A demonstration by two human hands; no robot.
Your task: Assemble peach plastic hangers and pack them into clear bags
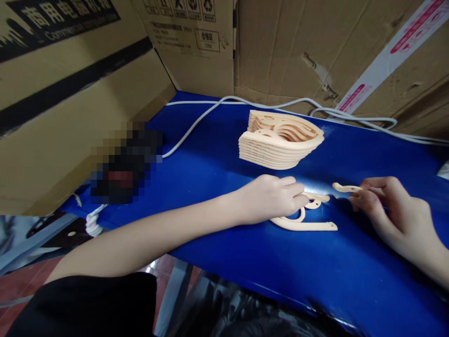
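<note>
On the blue table (245,262) my left hand (271,197) rests with its fingers curled, pinching one end of a flat, pale peach cut-out piece (304,225) with curved arms. My right hand (393,206) has its fingers pressed together on a small curved strip (345,187) of the same peach material, lifted slightly off the surface to the right of the first piece. Behind both hands sits a stack of several identical peach cut-out sheets (278,140), untouched.
Cardboard boxes (70,107) wall in the table at the left and back. A white cable (210,110) runs along the back edge and off to the right. A blurred dark object (124,164) sits at the table's left end.
</note>
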